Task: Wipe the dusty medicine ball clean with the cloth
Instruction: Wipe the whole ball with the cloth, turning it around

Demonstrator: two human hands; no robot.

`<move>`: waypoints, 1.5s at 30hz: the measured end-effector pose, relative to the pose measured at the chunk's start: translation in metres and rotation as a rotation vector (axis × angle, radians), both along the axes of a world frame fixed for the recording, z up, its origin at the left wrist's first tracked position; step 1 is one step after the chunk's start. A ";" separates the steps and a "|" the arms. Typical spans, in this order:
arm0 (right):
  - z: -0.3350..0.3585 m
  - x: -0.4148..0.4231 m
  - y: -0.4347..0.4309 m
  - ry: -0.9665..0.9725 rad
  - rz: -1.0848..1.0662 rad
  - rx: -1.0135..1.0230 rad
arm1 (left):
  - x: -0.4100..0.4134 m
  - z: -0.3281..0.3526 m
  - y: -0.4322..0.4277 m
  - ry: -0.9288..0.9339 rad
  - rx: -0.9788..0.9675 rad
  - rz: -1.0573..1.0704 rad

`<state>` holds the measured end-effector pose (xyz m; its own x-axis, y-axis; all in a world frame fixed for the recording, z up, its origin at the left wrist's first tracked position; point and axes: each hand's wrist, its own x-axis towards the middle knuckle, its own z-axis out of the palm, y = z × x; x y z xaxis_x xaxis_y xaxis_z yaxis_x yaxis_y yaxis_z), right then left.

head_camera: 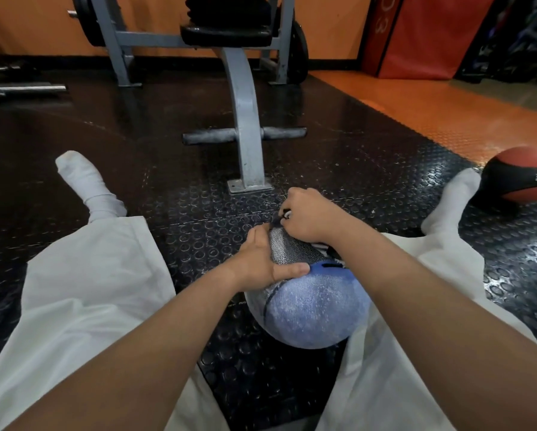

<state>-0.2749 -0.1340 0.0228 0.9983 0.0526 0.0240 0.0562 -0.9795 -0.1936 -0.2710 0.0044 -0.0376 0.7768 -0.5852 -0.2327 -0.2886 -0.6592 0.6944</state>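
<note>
Pressing my left hand [261, 259] flat steadies the medicine ball [310, 306] against rolling. Just beyond, my right hand [307, 213] fists the cloth [283, 214] onto its dusty top.

Studded black floor [338, 169], orange wall [36, 23]
</note>
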 end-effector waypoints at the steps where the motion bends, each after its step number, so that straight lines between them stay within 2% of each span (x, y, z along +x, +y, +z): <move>1: 0.000 -0.005 0.000 -0.018 0.022 0.010 | 0.002 0.002 0.001 0.007 0.012 -0.008; 6: -0.003 -0.030 -0.004 -0.045 0.106 0.045 | 0.006 0.003 0.003 0.040 0.002 -0.013; 10: 0.000 -0.013 -0.003 -0.031 0.049 0.015 | -0.001 0.002 0.002 -0.012 0.106 -0.082; 15: -0.008 0.004 0.003 -0.030 0.020 -0.013 | 0.001 0.000 0.004 0.022 0.094 -0.040; 20: -0.008 -0.035 0.005 -0.122 0.099 0.035 | 0.012 0.003 0.003 0.066 0.040 -0.041; 24: -0.010 -0.076 0.007 -0.097 0.212 0.047 | 0.019 0.001 0.000 0.053 0.035 -0.029; 27: -0.009 -0.076 0.000 -0.072 0.241 0.056 | 0.015 0.001 0.001 0.058 0.023 -0.057; 34: -0.008 -0.010 -0.009 -0.120 0.001 0.078 | 0.003 0.004 0.001 0.030 0.050 -0.065; 36: -0.013 -0.013 -0.005 -0.153 0.002 0.088 | 0.007 0.006 0.004 0.072 0.053 -0.058; 38: -0.020 -0.030 0.001 -0.246 0.099 0.081 | 0.013 0.006 0.008 0.086 0.063 -0.065; 42: -0.034 -0.068 -0.003 -0.305 0.275 0.175 | 0.018 0.003 0.016 0.111 0.045 -0.049; 45: -0.037 -0.078 -0.025 -0.308 0.169 0.327 | 0.014 0.003 0.013 0.104 0.017 -0.053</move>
<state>-0.3524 -0.1586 -0.0145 0.9202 0.1535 0.3601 0.3124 -0.8422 -0.4394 -0.2567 0.0172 -0.0342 0.7161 -0.6199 -0.3209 -0.2502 -0.6571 0.7111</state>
